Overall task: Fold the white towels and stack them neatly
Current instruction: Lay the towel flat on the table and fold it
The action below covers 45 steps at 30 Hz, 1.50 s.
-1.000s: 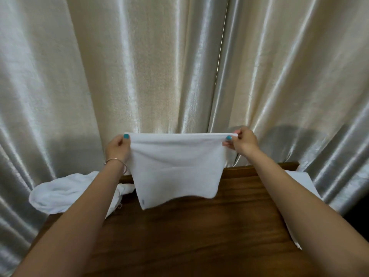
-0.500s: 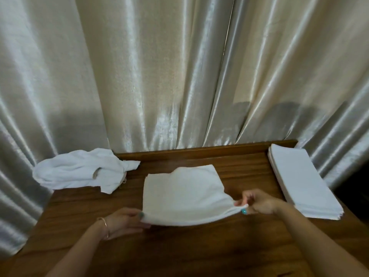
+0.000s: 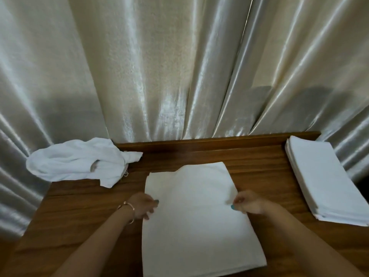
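Our left hand (image 3: 144, 204) and right hand (image 3: 246, 201) pinch side edges of towel (image 3: 196, 220), flat on table (image 3: 259, 162).

Both forearms are bare all the way up to the near edge of the shot, so no sleeves showing at all. The left hand (image 3: 144, 205) has a thin metal bangle (image 3: 127, 211) on the wrist, kind of a rose-gold or coppery tone, plain round band, nothing hanging off it as far as the view lets on. Nails are painted teal; one painted nail shows on each hand. The right hand (image 3: 246, 202) has no rings or watch visible, just the polish.
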### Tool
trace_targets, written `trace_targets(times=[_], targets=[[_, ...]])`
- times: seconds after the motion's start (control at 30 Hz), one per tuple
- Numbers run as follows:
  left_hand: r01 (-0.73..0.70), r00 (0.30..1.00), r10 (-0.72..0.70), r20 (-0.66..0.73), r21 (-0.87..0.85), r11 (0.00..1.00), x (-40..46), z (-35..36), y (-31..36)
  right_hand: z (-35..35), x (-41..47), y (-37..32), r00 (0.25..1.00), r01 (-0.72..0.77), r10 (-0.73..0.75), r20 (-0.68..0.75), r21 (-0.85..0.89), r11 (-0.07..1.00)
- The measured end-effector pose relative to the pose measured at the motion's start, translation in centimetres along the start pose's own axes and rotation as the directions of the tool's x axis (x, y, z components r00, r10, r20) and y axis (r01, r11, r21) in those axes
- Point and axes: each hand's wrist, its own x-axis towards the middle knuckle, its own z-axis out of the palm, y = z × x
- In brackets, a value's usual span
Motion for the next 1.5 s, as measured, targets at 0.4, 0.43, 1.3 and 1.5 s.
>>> trace_targets(times=[0.4,0.43,1.3,1.5], targets=[[0.134,0.818,-0.026,-0.575,0.146,0.980,10.6,1.0,1.8,-1.8,14.0,-2.6,0.893,-0.051,0.114,-0.435,0.155,0.987],[0.108,0.819,-0.014,-0.574,0.131,0.986,10.8,0.9,1.8,-1.9,14.4,-2.5,0.909,-0.024,0.094,-0.407,0.173,0.985],[0.024,0.947,0.077,-0.311,0.308,0.951,12.1,-4.6,4.3,-7.8,15.6,-3.7,0.940,0.128,-0.114,-0.323,0.025,0.991],[-0.041,0.825,0.184,-0.535,0.268,0.963,12.7,-2.1,4.9,-4.9,15.2,-4.1,0.793,0.014,-0.188,-0.580,-0.292,0.956]])
